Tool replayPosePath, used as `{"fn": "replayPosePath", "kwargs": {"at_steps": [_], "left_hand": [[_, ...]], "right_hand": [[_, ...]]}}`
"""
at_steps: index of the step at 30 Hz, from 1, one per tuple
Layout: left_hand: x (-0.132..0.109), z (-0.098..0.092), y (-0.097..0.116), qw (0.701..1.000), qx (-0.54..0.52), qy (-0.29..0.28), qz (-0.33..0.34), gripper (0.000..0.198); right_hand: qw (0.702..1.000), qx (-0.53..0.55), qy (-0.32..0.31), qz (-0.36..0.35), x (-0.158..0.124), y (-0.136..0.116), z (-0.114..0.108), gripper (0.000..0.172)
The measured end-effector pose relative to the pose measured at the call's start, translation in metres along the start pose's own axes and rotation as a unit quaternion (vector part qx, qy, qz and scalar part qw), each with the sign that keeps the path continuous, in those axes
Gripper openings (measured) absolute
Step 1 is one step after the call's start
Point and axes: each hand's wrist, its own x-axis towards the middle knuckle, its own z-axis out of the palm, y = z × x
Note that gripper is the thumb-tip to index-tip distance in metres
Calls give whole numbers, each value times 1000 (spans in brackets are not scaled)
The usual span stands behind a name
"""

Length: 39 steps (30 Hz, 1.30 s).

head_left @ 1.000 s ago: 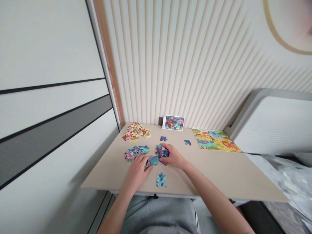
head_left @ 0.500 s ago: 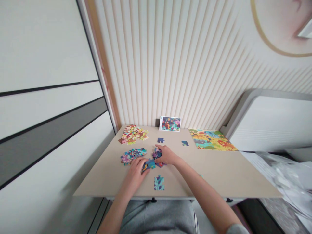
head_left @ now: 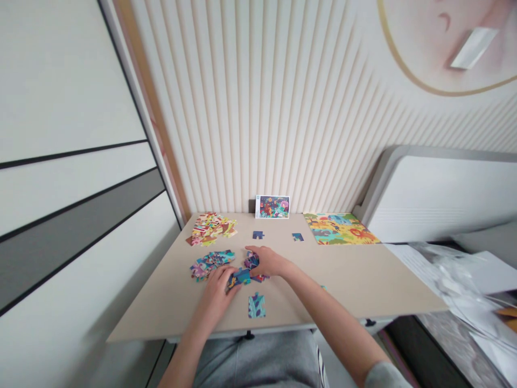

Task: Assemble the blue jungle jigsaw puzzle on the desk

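My left hand [head_left: 218, 286] is closed on a few blue jigsaw puzzle pieces [head_left: 243, 277], low over the table. Its thumb is at their near edge. Just right of it, my right hand [head_left: 270, 262] has its index finger and thumb spread around a small heap of purple puzzle pieces [head_left: 251, 260]. That thumb is close to the blue pieces; whether it touches them is unclear. Left of the hands lies a larger heap of teal and pink puzzle pieces [head_left: 213, 262]. Nearer the front edge is a teal section of puzzle [head_left: 257, 306].
Yellow and red puzzle pieces [head_left: 212, 228] are heaped at the back left of the table [head_left: 347, 285]. A picture card [head_left: 273, 207] leans at the back. Two dark blue bits, a left one [head_left: 258, 235] and a right one [head_left: 298, 237], lie before it. An animal puzzle [head_left: 343, 229] lies back right.
The whole view has shifted, so the table sits slightly farther left. Both hands stay at the same pieces, with my right thumb now nearer the blue ones.
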Motion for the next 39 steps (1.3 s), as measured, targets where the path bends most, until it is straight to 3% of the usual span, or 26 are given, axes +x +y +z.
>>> {"fn": "replayPosePath", "kwargs": {"at_steps": [6,11,18,21,27,32,35,39], "left_hand": [[1,0,0,1000,-8,9,-9,27],[0,0,-2,998,-48,28,-43,27],[7,-1,-5,983,-144,-1,-111,26],[19,4,-1,969,-192,-53,-144,30],[64,26,21,948,-256,-143,-125,37],[106,57,39,932,-288,-206,-74,40],[119,79,47,932,-288,-214,-52,46],[119,97,53,943,-269,-194,-34,55]], "right_hand": [[1000,-4,3,15,-5,4,-2,100],[999,14,48,-12,-22,6,0,91],[967,178,176,-42,-40,16,0,75],[952,241,174,-67,-43,18,3,75],[957,238,156,-57,-41,30,5,78],[966,195,163,-45,-51,53,-13,68],[975,158,145,-52,-63,71,-25,67],[983,125,128,-45,-78,94,-39,66]]}}
